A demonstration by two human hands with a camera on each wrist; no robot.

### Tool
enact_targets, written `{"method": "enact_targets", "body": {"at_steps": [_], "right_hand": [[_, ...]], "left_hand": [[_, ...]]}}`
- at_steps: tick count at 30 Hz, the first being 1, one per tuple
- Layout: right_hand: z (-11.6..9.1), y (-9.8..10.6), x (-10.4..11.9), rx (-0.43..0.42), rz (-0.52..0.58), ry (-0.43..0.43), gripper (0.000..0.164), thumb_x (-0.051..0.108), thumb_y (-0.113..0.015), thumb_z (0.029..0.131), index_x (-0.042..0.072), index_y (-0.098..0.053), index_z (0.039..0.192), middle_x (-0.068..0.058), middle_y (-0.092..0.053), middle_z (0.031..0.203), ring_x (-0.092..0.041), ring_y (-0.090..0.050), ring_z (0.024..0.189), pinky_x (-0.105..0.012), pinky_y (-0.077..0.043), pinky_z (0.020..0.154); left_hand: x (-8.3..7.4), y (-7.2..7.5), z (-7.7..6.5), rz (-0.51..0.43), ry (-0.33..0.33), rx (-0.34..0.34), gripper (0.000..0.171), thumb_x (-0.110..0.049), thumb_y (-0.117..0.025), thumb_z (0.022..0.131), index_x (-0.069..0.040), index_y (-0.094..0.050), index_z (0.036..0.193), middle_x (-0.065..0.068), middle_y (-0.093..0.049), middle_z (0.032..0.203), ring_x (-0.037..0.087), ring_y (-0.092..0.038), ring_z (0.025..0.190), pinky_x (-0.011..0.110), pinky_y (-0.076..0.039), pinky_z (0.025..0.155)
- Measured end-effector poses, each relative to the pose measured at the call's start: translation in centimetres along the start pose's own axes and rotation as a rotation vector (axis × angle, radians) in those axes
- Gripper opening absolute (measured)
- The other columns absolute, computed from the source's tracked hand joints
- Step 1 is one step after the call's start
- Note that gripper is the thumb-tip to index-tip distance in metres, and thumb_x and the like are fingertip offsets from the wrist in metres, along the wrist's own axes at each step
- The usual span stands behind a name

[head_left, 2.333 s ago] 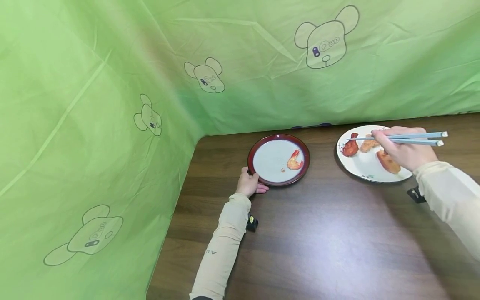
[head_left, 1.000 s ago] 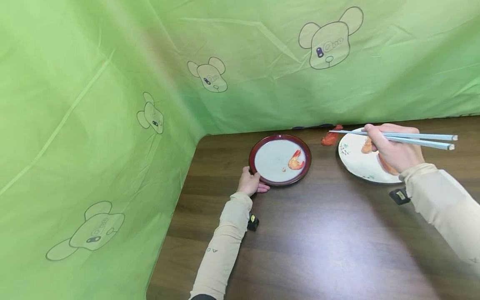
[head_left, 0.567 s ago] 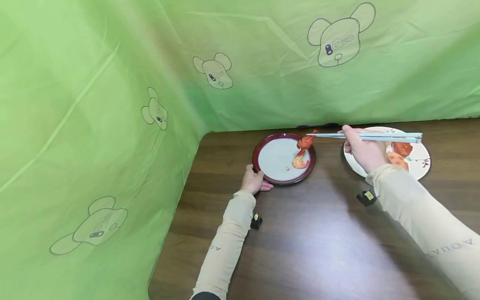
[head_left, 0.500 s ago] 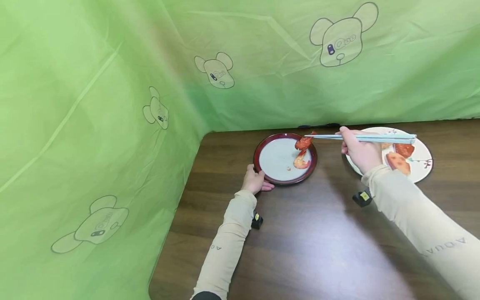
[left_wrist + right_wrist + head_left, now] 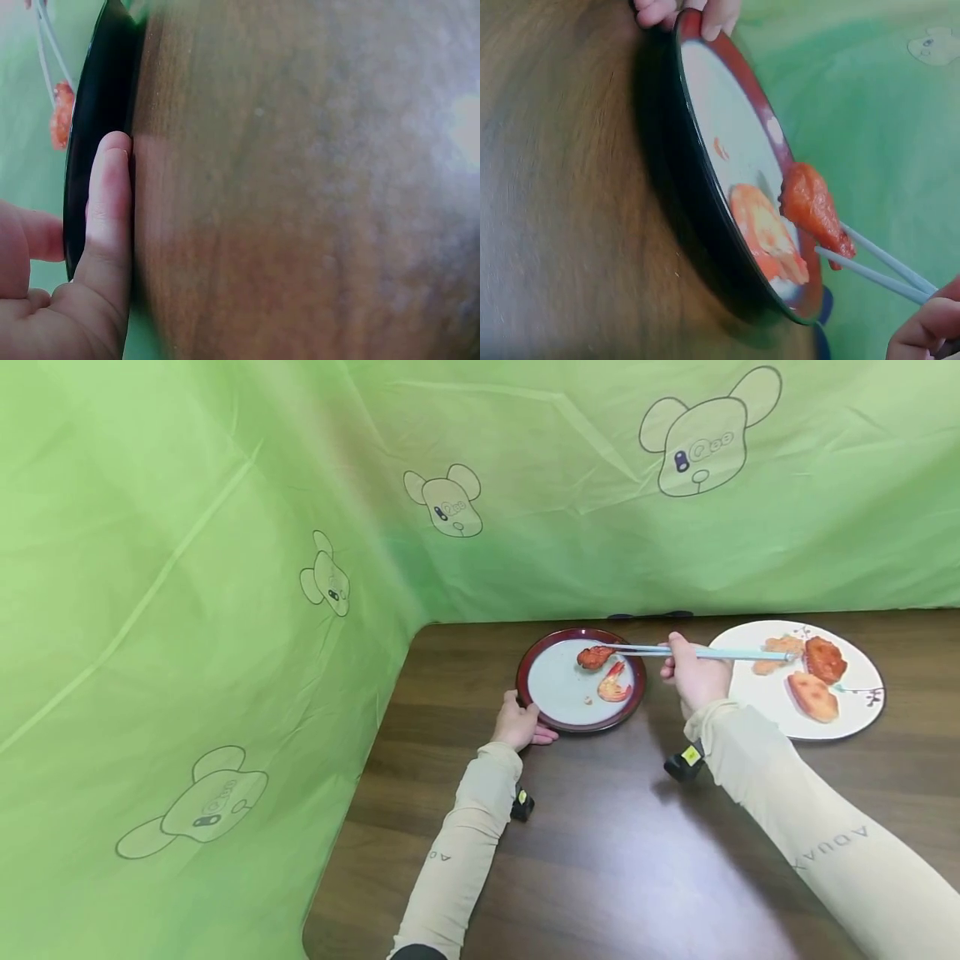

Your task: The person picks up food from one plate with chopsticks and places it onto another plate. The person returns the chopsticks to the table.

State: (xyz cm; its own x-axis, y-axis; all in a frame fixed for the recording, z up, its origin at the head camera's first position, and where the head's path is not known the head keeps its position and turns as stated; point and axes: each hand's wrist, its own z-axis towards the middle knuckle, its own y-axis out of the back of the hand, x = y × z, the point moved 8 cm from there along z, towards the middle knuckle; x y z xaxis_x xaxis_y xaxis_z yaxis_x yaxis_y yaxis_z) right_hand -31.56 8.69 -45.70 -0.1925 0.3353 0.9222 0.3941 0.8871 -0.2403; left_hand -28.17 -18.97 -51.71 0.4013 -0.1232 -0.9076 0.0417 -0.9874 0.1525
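Note:
My right hand (image 5: 701,675) grips a pair of pale blue chopsticks (image 5: 738,654). A reddish chicken drumstick (image 5: 810,204) is held at their tips, over the red-rimmed plate (image 5: 527,667). In the right wrist view the drumstick appears raised off the plate's surface. On that plate lie a shrimp (image 5: 614,683) and a small orange crumb (image 5: 588,700). My left hand (image 5: 517,724) pinches the plate's near-left edge. In the left wrist view the thumb meets the rim and a finger (image 5: 109,187) lies along the dark underside.
To the right, a white oval plate (image 5: 757,697) bears several fried-looking food pieces, among them a brown piece (image 5: 825,660) and an oval golden piece (image 5: 813,697). Green cloth (image 5: 540,527) with bear drawings hangs behind and left of the wooden table (image 5: 600,843).
The right hand has carried the drumstick on the chopsticks leftward from the white plate to over the red-rimmed plate. The left hand has stayed at the rim. The head view has shifted slightly.

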Motion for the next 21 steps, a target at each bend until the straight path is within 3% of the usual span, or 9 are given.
{"method": "enact_targets", "body": {"at_steps": [11, 21], "right_hand": [[0.3, 0.4, -0.4, -0.039, 0.051, -0.067, 0.017, 0.025, -0.064, 0.092, 0.012, -0.06, 0.082, 0.006, -0.057, 0.05, -0.005, -0.054, 0.037, -0.019, -0.052, 0.038], [0.5, 1.3, 0.4, 0.011, -0.037, -0.135, 0.026, 0.035, -0.057, 0.095, 0.015, -0.062, 0.079, 0.007, -0.056, 0.049, -0.004, -0.054, 0.038, -0.017, -0.052, 0.039]], "left_hand": [[0.2, -0.1, 0.4, 0.015, -0.003, 0.002, 0.052, -0.007, -0.037, 0.1, -0.002, -0.014, 0.147, 0.033, -0.067, 0.087, 0.034, -0.072, 0.066, 0.033, -0.063, 0.056], [0.1, 0.1, 0.3, 0.013, -0.012, 0.0, 0.053, -0.007, -0.038, 0.1, -0.002, -0.013, 0.147, 0.032, -0.065, 0.094, 0.038, -0.072, 0.073, 0.034, -0.063, 0.057]]}}
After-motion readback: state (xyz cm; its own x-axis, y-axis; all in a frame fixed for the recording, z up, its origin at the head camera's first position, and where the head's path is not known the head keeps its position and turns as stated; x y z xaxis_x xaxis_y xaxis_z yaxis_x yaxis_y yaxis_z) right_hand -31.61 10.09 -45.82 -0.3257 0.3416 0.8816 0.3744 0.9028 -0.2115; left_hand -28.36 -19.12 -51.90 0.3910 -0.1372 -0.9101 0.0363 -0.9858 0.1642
